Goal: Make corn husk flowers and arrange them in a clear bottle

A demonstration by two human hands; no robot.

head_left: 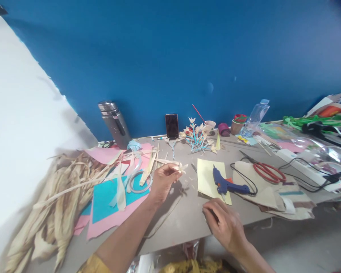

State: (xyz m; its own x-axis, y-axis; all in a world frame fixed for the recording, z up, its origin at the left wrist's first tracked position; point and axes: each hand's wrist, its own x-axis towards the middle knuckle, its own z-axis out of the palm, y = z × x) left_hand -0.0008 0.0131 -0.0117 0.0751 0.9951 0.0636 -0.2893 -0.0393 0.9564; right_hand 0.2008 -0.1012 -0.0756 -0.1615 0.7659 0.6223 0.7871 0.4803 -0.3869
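My left hand is raised over the middle of the table, thumb and fingertips pinched on a small pale husk flower with pointed petals. My right hand rests near the table's front edge, fingers curled together; whether anything is inside is hidden. Just beyond it a blue glue gun lies on a yellow paper. Farther back stands a bunch of husk flowers on blue-wrapped stems. A smaller forked stem lies left of the bunch.
Dried husks and blue paper cover the left side. A flask and a phone stand at the back wall. Red-handled scissors, a plastic bottle and a power strip with cables are on the right.
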